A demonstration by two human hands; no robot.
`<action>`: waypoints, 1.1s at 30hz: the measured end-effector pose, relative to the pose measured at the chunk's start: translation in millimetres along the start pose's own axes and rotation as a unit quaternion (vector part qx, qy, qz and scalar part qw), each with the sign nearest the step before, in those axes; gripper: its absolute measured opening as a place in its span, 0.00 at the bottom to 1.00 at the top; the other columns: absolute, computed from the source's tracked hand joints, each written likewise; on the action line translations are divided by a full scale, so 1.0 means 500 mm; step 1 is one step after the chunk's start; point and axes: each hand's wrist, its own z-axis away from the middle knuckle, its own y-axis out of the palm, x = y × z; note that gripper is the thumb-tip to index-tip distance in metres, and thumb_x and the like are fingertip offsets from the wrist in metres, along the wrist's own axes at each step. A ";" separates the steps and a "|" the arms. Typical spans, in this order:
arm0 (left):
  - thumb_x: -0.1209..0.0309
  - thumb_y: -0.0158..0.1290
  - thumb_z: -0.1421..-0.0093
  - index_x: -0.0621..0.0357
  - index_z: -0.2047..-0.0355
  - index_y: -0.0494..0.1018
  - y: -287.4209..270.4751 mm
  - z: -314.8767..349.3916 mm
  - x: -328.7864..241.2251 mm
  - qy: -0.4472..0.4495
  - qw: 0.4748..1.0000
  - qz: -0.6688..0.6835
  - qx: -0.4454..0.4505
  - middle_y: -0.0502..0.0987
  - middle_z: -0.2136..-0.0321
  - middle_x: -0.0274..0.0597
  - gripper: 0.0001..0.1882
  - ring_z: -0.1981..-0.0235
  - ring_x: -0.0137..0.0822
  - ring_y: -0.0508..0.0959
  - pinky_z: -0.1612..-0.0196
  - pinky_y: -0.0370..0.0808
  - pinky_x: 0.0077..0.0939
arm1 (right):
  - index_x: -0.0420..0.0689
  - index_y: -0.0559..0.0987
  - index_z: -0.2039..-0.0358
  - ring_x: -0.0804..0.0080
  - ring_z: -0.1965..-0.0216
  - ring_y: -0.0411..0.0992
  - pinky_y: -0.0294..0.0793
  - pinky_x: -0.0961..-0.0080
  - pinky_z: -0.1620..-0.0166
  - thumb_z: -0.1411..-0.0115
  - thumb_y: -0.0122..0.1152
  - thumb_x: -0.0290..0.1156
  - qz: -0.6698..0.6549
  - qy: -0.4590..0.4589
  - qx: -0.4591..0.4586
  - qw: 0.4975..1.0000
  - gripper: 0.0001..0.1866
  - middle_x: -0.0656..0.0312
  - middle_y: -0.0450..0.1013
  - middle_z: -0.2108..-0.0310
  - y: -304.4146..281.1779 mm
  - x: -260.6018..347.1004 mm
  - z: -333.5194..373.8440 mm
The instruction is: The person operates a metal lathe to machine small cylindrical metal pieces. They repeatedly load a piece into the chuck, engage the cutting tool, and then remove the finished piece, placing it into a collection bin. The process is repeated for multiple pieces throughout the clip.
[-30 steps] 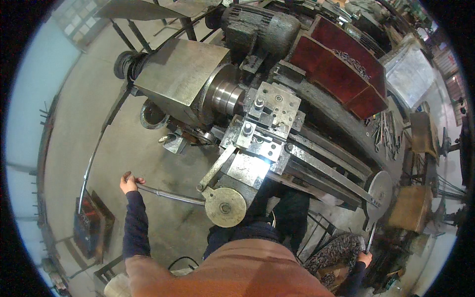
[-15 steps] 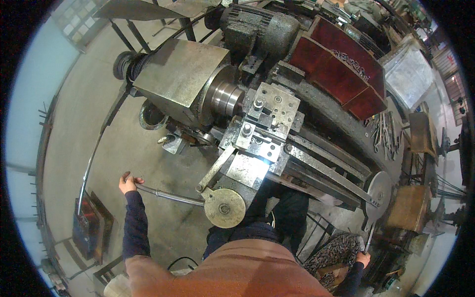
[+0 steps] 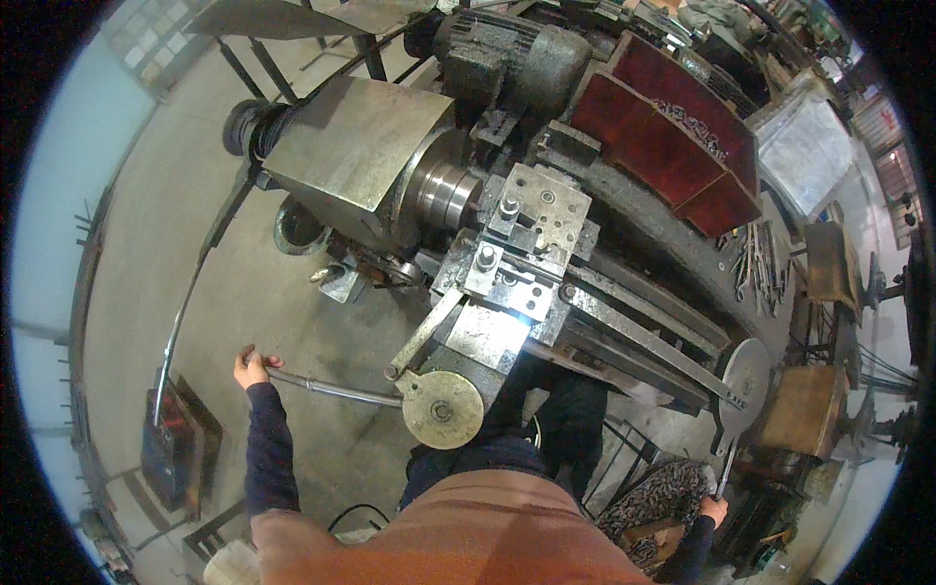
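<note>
At the left, my left hand [image 3: 253,368] is at the outer end of a long metal lever [image 3: 341,388], its fingers bent around the tip. That lever runs to a round brass-coloured disc [image 3: 443,410], which a flat link [image 3: 426,334] joins to the tool slide [image 3: 492,336] of a lathe. Low on the right, my right hand [image 3: 715,509] is closed around the end of a second lever [image 3: 727,466]. This one hangs from a grey disc [image 3: 746,382] joined to a long flat bar [image 3: 648,336]. The shiny round chuck [image 3: 448,195] faces the tool block [image 3: 546,200].
Behind the slide stands a dark red bin [image 3: 673,146] with small metal parts. Several wrenches [image 3: 760,263] lie to its right. A motor [image 3: 512,58] sits beyond the headstock [image 3: 356,141]. Near my right hand is a container of dark metal pieces [image 3: 658,497].
Both hands remain at their levers. The fingers of my left hand have shifted slightly, and the right lever's lower end has moved a touch to the left.
</note>
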 end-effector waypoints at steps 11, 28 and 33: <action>0.81 0.41 0.49 0.76 0.57 0.61 0.031 -0.016 -0.011 -0.009 1.000 -0.015 0.025 0.70 0.83 0.55 0.18 0.86 0.46 0.74 0.81 0.77 0.42 | 0.40 0.77 0.67 0.49 0.61 0.71 0.69 0.61 0.58 0.56 0.56 0.38 0.023 -0.008 -0.015 1.000 0.17 0.45 0.73 0.65 0.035 -0.032 -0.027; 0.83 0.39 0.54 0.77 0.58 0.62 0.035 0.003 -0.020 0.000 1.000 0.005 0.008 0.71 0.84 0.55 0.20 0.87 0.44 0.74 0.82 0.75 0.35 | 0.36 0.76 0.68 0.47 0.62 0.71 0.69 0.61 0.58 0.58 0.54 0.36 0.007 -0.013 -0.041 0.999 0.18 0.43 0.73 0.67 0.044 -0.040 -0.024; 0.83 0.39 0.54 0.77 0.58 0.62 0.040 0.001 -0.027 -0.004 1.000 -0.017 0.017 0.72 0.85 0.55 0.20 0.87 0.43 0.74 0.82 0.75 0.33 | 0.39 0.75 0.64 0.47 0.61 0.70 0.68 0.60 0.58 0.55 0.57 0.39 0.020 0.003 0.000 1.000 0.20 0.44 0.73 0.64 0.028 -0.023 -0.013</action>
